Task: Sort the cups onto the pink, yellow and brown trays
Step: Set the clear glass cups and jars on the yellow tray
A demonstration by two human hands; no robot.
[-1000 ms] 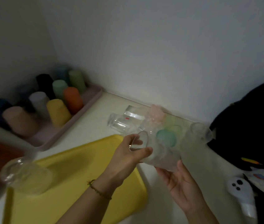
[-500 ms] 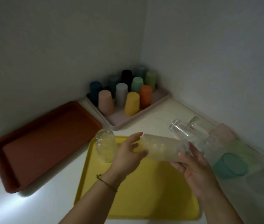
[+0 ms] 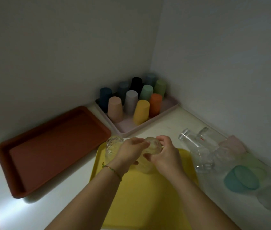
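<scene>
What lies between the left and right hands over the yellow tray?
A clear cup, gripped by both the left hand and right hand; head view.

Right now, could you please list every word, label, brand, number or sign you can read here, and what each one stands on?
No text is readable in this view.
Small red mark on the clear drinking glass by the right wall: too small and blurred to read.
Upturned coloured plastic cups on the pink tray: no lettering visible.

Three trays (image 3: 51, 150), ten opaque cups (image 3: 141, 112), two hands (image 3: 131, 151), two clear cups (image 3: 113, 146) by them (others lie jumbled, uncountable).
</scene>
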